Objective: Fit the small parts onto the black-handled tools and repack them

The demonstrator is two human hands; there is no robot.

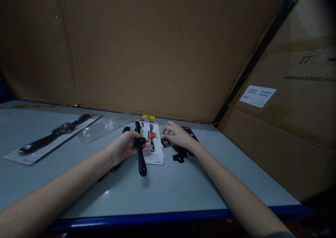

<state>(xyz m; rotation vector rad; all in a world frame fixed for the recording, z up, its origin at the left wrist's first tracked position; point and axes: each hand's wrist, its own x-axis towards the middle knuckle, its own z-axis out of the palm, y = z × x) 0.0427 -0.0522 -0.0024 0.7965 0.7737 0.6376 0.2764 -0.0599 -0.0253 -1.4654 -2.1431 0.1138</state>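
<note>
So the black two-handled tool is clear of any packaging, up over the table, with the left hand gripping its middle. The right hand has its fingers bent together by a flat dark piece; can't tell if it's pinching anything. Black parts lie loose nearby, so I'd call this only partway. Printed card lies behind the tool, clear plastic shell further left. Far left, a packaged tool looks unopened.
</note>
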